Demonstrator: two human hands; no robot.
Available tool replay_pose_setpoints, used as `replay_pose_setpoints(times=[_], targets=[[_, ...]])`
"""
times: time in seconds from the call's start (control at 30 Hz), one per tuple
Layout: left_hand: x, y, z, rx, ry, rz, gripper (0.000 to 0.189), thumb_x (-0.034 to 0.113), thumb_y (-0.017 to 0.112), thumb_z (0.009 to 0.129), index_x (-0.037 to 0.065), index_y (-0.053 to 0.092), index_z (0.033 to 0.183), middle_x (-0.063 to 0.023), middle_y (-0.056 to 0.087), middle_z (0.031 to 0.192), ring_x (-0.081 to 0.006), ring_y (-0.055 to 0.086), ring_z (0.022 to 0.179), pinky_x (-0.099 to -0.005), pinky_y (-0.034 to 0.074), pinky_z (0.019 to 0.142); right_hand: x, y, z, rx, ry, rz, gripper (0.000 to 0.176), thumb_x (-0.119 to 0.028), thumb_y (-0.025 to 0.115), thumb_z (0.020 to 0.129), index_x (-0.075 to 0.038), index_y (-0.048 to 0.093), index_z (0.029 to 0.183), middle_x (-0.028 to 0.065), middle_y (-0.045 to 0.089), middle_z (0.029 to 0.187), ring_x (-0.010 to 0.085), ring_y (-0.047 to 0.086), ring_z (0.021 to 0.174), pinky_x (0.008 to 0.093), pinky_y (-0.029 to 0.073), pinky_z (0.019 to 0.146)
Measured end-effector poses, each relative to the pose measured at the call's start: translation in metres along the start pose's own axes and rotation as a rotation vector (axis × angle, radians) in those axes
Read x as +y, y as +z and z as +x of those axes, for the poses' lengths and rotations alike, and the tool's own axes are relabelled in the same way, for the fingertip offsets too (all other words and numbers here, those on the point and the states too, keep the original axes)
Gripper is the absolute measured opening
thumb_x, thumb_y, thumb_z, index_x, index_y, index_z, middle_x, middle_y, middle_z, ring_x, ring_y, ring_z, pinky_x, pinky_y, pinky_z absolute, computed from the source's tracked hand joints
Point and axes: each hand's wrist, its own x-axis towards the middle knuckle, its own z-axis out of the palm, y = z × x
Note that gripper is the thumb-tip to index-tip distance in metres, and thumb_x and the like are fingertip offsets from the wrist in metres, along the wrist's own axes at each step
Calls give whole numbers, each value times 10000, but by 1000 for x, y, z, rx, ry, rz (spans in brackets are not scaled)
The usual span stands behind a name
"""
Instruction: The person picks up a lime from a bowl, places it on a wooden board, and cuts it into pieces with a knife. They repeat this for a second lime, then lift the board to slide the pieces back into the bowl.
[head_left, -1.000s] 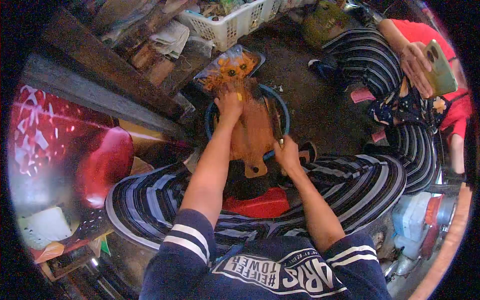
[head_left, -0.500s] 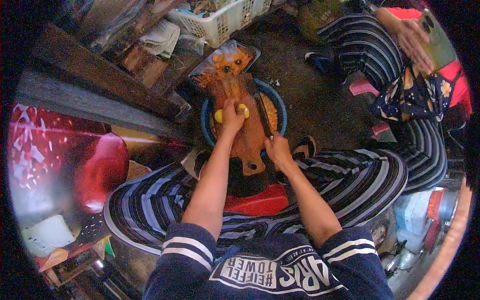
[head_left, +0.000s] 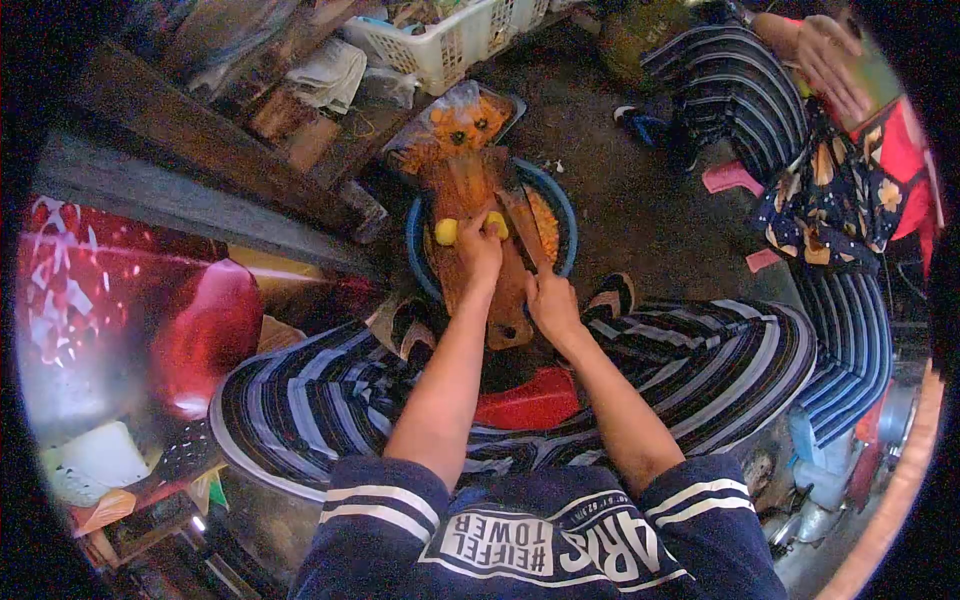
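Observation:
A wooden board (head_left: 508, 305) lies across a blue tub (head_left: 570, 215). On the board my left hand (head_left: 481, 248) is closed over a yellow piece (head_left: 496, 223), and a second yellow piece (head_left: 446, 232) lies just left of its fingers. My right hand (head_left: 553, 302) grips the handle of a long knife (head_left: 524, 228). The blade points away from me, over the board's right edge, close to the yellow piece. Orange shreds (head_left: 543, 225) show inside the tub. At the board's far end a tray (head_left: 515, 108) holds more orange material (head_left: 465, 125) with two dark round spots.
A white basket (head_left: 435, 55) stands beyond the tray, near a folded cloth (head_left: 335, 75). Wooden beams (head_left: 200, 120) run along the left. At the upper right sits another person in striped trousers (head_left: 740, 80), a hand (head_left: 832, 70) by a phone. A red object (head_left: 530, 400) is between my legs.
My left hand has shifted slightly right and nearer me. The knife blade has tilted leftward over the board, toward the yellow piece. The other person's lower leg and patterned cloth have shifted.

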Motion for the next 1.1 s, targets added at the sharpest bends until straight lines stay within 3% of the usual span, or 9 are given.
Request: replay_pose_setpoints(times=[0.17,0.23,0.33,0.43,0.63,0.8,0.87,1.07,1.1], targets=[[7,4,-15,157,-83,-83,217,52,604,739,-31,540,929,-135,547,870,-257,539,814,-336,410,755,-8,-4,-6,-42,12,-35,228,-195,446,848,33,459,857,274,545,635,435,548,632,503,435,564],[13,2,-20,265,46,-126,151,67,601,753,-15,539,863,-97,515,785,-210,511,726,-312,404,684,-8,-5,-8,-43,4,-38,231,-199,443,850,32,458,857,272,547,636,432,551,635,501,439,567],[24,0,-25,245,-85,-174,135,71,595,762,1,546,867,-89,504,774,-200,497,699,-309,404,660,-9,-7,-10,-44,2,-72,235,-205,438,852,29,457,853,269,551,640,425,557,640,495,446,574],[11,9,-22,307,-3,-197,130,82,592,770,14,554,874,-77,488,763,-187,484,666,-304,404,627,-11,-7,-10,-52,3,-112,241,-211,432,853,29,455,847,265,557,646,420,562,642,490,452,579],[-2,19,-21,323,-82,-260,148,104,602,771,15,565,883,-67,467,778,-177,482,660,-283,404,616,-19,-8,-11,-52,26,-163,241,-206,421,852,28,474,837,256,567,652,419,568,652,480,461,603],[-8,21,-17,328,-16,-244,138,109,601,774,9,567,863,-68,464,779,-179,483,666,-280,404,624,-19,-3,-3,-57,31,-246,222,-155,440,822,55,510,811,255,581,687,394,589,677,447,480,624],[-12,22,-16,335,16,-246,138,113,602,775,8,567,858,-68,462,774,-180,484,667,-280,404,624,-14,1,2,-86,-95,-280,198,-109,460,789,75,532,793,252,590,716,367,604,699,420,494,634],[-10,19,-11,342,93,-248,147,99,605,769,0,563,869,-78,503,801,-176,491,685,-279,409,645,-37,-18,6,-179,-121,-329,158,-66,478,759,74,545,789,245,596,736,363,608,712,407,506,628],[-5,16,-13,299,19,-271,145,89,602,768,-1,562,874,-76,510,809,-171,490,690,-277,409,649,-33,-13,8,-177,-121,-331,158,-66,478,759,74,545,789,245,596,736,363,608,712,407,506,628]])
